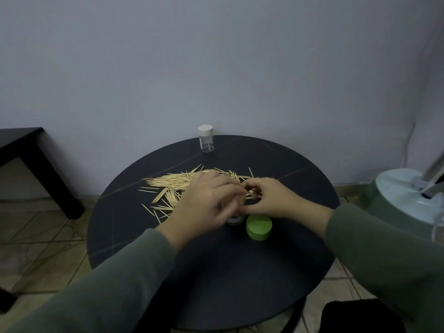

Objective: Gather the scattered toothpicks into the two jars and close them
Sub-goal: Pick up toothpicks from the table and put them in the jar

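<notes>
Both hands, left [204,200] and right [266,198], pinch toothpicks [168,183] over an open jar [234,219].

Scattered toothpicks [173,186]: pale wooden, loose heap plus strays, centre of frame, spread left and behind hands.
Clear jar [206,141]: small, upright, white cap on, upper centre of frame near far worktop edge, few toothpicks inside.
Second jar [235,219]: mostly hidden under left hand [204,203], only base showing, upright; bundle of toothpicks at its mouth.
Green lid [259,227]: round, off, lying flat just right of second jar.
</notes>
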Demonstrator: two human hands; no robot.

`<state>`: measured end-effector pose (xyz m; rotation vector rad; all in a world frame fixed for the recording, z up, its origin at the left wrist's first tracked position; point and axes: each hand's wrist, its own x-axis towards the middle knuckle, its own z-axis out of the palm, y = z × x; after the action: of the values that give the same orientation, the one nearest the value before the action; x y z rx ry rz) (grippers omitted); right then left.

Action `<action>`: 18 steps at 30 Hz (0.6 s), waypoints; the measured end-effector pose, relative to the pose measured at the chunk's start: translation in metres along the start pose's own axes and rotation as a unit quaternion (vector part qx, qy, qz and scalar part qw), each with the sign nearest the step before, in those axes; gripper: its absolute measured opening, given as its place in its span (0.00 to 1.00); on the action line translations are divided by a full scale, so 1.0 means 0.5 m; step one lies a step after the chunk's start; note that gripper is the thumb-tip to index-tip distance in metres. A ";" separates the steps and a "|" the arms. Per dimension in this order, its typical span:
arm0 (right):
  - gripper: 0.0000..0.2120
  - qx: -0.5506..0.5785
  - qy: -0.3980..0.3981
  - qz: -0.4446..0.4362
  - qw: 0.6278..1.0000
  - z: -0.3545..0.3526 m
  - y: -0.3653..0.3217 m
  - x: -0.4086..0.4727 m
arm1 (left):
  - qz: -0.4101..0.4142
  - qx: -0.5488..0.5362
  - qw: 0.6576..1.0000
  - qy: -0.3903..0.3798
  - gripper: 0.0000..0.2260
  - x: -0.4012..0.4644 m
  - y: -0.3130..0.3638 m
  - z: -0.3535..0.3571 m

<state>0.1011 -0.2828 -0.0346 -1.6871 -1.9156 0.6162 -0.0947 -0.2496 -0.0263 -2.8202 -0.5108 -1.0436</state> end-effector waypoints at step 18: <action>0.20 0.034 0.002 0.013 0.999 -0.018 0.024 0.010 | 0.056 -0.072 0.970 -0.227 0.10 -0.013 0.045 0.044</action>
<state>0.1154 -0.2765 -0.0351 -1.6712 -1.8519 0.6801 -0.0782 -0.2680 -0.0463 -3.1797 -0.3122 -0.4238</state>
